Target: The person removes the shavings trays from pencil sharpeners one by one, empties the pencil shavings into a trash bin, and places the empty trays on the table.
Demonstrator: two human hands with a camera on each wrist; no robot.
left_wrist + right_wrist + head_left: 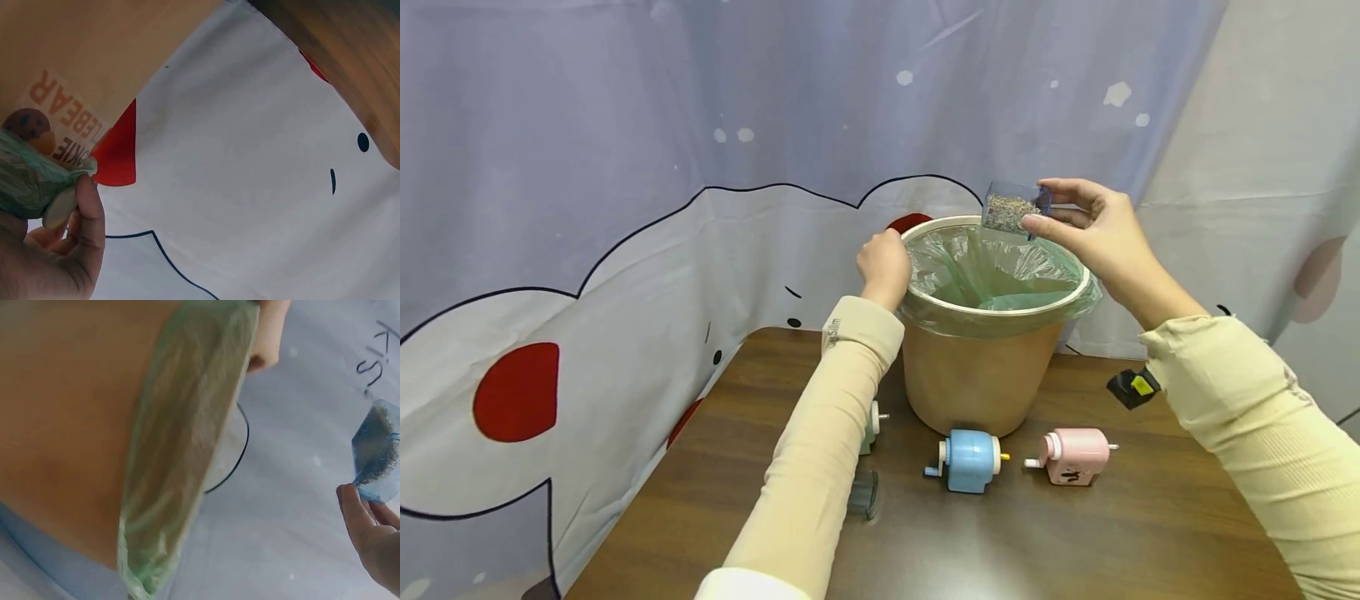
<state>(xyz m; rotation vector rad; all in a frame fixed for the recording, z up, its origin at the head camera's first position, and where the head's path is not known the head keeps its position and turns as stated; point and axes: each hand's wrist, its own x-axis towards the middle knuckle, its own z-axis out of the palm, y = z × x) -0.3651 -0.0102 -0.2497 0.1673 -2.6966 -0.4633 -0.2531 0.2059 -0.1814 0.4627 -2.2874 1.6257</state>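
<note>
- The clear blue-tinted plastic box of pale and grey shavings [1009,207] lies to the left of the right hand [1093,229], pinched at its end between thumb and fingers; its long axis runs roughly sideways, away from the fingertips.
- The box is above the round tan bin [977,375], apart from the green translucent liner [1037,302]; whether it sits squarely over the mouth or nearer the far rim is hard to judge.
- The left hand [884,265] grips the bin's left rim and liner, farther from the box than the right hand.
- Nothing visible stands between box and opening.
- On the brown wooden table [1037,542], a blue crank sharpener [970,461] and a pink one [1077,456] stand before the bin; the left sleeve [808,450] partly hides a green sharpener [870,431] and a dark translucent box [865,493].
</note>
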